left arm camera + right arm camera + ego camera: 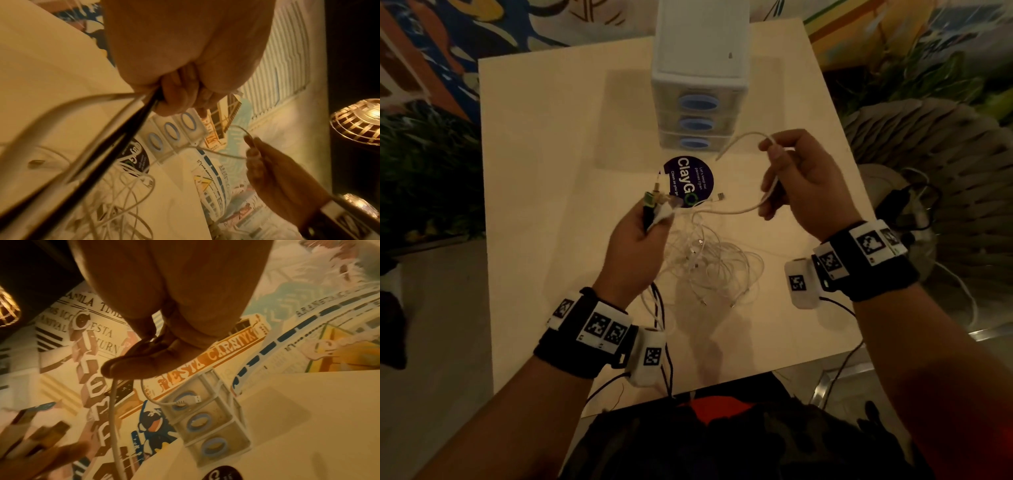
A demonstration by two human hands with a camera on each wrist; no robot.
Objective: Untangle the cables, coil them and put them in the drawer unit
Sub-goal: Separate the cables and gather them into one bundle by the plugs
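My left hand (650, 219) grips a bundle of cable ends (658, 202), black and white with gold plugs, raised above the table. From it a white cable (743, 209) runs right to my right hand (779, 171), which pinches it into a loop; its free USB plug (192, 400) dangles in front of the drawer unit. A tangle of thin white cables (709, 263) lies on the table under both hands, and black cables (115, 142) hang from the left fist. The white drawer unit (700, 89), three drawers with blue ring handles, stands at the table's back, all drawers closed.
A round purple sticker (688, 181) lies on the pale table (544, 171) before the drawers. A ribbed grey stool (935, 164) and loose black and white leads (907, 202) sit to the right of the table. A painted mural wall is behind.
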